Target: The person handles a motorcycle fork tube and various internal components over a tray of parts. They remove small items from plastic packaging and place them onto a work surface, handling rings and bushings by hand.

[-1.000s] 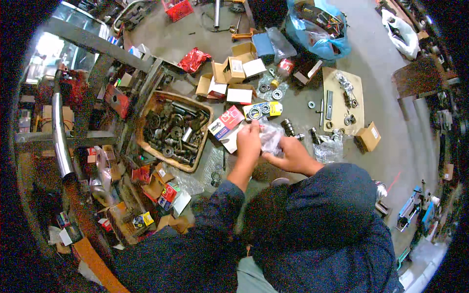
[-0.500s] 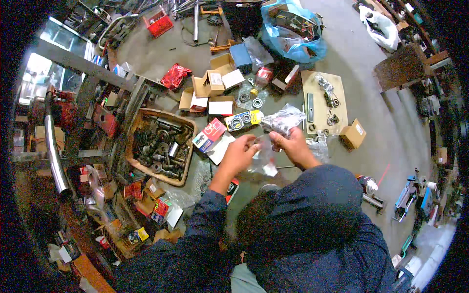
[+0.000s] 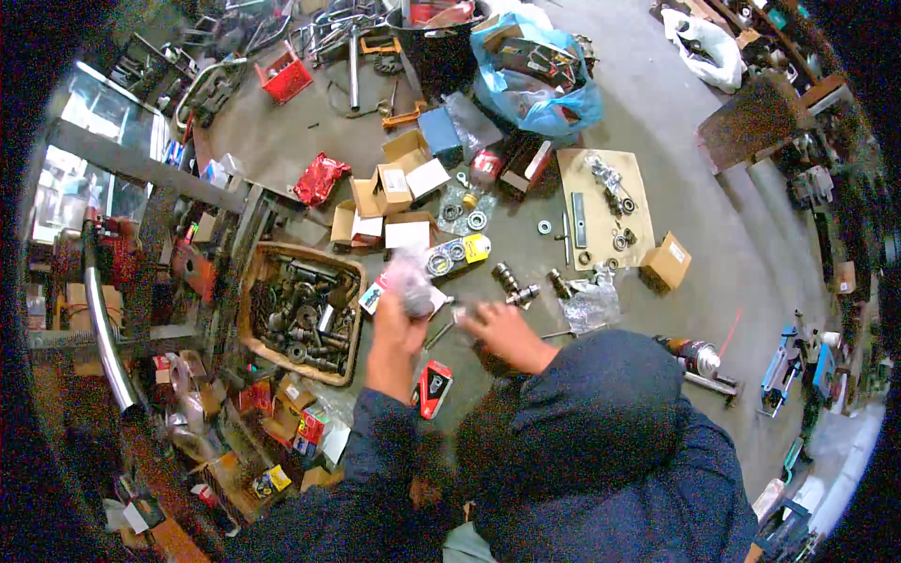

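My left hand [image 3: 396,330] is closed around a crumpled clear plastic bag [image 3: 409,267], lifted in front of a red and white box [image 3: 372,296]. Motion blurs the bag, and something greyish shows in its lower part. To its right, my right hand [image 3: 511,336] is blurred too, its fingers stretched toward the left, apart from the bag; I see nothing held in it. Just beyond that hand, dark metal shaft-like parts [image 3: 522,295] lie on the floor. Near them are a bearing box with a yellow end [image 3: 458,254] and a piece of clear wrap [image 3: 591,305].
A brown tray [image 3: 248,310] full of greasy metal parts stands at left. Opened cartons [image 3: 382,190] lie ahead, near a blue bag [image 3: 587,113] of scrap. At right are a cardboard sheet [image 3: 631,188] with small parts, a small carton [image 3: 666,264] and a spray can [image 3: 696,357].
Both hands were together at a clear bag near the middle. Now my left hand has carried plastic leftward, my right hand has come away, and shaft-like parts show on the floor.
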Available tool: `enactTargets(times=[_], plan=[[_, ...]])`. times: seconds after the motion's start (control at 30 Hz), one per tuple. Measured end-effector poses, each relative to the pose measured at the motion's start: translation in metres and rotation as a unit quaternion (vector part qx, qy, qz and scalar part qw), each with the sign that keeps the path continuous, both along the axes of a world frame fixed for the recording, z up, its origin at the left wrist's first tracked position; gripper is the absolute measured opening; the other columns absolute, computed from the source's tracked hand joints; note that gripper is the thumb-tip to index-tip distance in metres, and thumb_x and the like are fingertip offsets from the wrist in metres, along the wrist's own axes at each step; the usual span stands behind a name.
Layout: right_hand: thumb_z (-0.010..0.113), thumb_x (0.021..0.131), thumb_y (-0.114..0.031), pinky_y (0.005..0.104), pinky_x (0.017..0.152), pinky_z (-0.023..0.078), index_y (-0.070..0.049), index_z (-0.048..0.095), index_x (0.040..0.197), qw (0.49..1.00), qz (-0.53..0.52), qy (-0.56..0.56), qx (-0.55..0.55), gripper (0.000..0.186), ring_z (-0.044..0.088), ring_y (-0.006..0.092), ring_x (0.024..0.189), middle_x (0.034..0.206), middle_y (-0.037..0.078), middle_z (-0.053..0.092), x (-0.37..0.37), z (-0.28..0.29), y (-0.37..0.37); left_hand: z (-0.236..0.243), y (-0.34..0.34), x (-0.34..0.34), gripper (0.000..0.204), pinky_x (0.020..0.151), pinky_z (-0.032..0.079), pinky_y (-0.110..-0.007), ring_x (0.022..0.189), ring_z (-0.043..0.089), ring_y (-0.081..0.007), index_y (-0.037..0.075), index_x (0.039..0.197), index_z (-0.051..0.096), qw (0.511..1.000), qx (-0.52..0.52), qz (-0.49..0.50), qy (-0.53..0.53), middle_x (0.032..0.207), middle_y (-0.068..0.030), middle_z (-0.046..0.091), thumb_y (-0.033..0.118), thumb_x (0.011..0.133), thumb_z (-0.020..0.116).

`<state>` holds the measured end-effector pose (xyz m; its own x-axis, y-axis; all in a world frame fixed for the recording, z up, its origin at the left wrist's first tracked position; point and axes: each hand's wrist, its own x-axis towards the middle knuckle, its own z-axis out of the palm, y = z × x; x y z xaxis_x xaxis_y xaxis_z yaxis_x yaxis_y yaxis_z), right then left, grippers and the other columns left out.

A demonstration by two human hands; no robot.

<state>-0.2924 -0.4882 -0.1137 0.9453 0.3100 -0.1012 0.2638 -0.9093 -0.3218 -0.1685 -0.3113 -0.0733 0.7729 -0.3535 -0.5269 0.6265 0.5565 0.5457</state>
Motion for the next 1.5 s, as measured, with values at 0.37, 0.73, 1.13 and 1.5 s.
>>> enactTargets(times=[0.37, 0.73, 1.13, 1.5], plan=[[0.059, 0.076, 0.001, 0.0409, 0.085, 0.045, 0.000, 0.053, 0.102, 0.829, -0.136, -0.533, 0.101, 0.027, 0.055, 0.0365, 0.095, 0.098, 0.018, 0.055, 0.170, 0.179, -0.153, 0.022, 0.037, 0.022, 0.024, 0.080, 0.052, -0.039, 0.090, 0.061, -0.0226, 0.005, 0.112, 0.055, 0.997, -0.067, 0.027, -0.011, 0.101, -0.0092, 0.062, 0.018, 0.092, 0.052], [0.054, 0.078, -0.024, 0.0480, 0.082, 0.048, -0.006, 0.060, 0.106, 0.936, -0.157, -0.106, -0.298, 0.034, 0.060, 0.0341, 0.096, 0.108, 0.016, 0.063, 0.281, 0.180, -0.187, 0.080, 0.040, 0.009, 0.039, 0.099, 0.043, -0.041, 0.113, 0.055, -0.0252, 0.003, 0.135, 0.037, 0.978, -0.036, 0.056, -0.197, 0.127, -0.0142, 0.053, 0.005, 0.096, 0.042], [0.053, 0.090, -0.012, 0.0337, 0.084, 0.050, -0.001, 0.056, 0.116, 0.737, -0.116, 0.216, 0.630, 0.028, 0.060, 0.0183, 0.099, 0.114, 0.009, 0.059, 0.101, 0.052, -0.009, 0.045, 0.026, 0.004, 0.010, 0.070, 0.046, -0.022, 0.074, 0.055, -0.0076, 0.005, 0.096, 0.058, 0.944, 0.181, 0.125, -0.247, 0.085, 0.0005, 0.062, 0.002, 0.087, 0.062], [0.053, 0.093, -0.019, 0.0323, 0.082, 0.052, -0.002, 0.054, 0.121, 0.570, -0.190, 0.280, 0.748, 0.032, 0.063, 0.0184, 0.095, 0.110, 0.007, 0.063, 0.079, 0.042, 0.000, 0.092, -0.016, -0.020, 0.012, 0.061, 0.047, -0.036, 0.068, 0.058, -0.0318, 0.002, 0.090, 0.053, 0.599, 0.530, 0.084, -0.594, 0.077, -0.0140, 0.058, 0.002, 0.083, 0.062]])
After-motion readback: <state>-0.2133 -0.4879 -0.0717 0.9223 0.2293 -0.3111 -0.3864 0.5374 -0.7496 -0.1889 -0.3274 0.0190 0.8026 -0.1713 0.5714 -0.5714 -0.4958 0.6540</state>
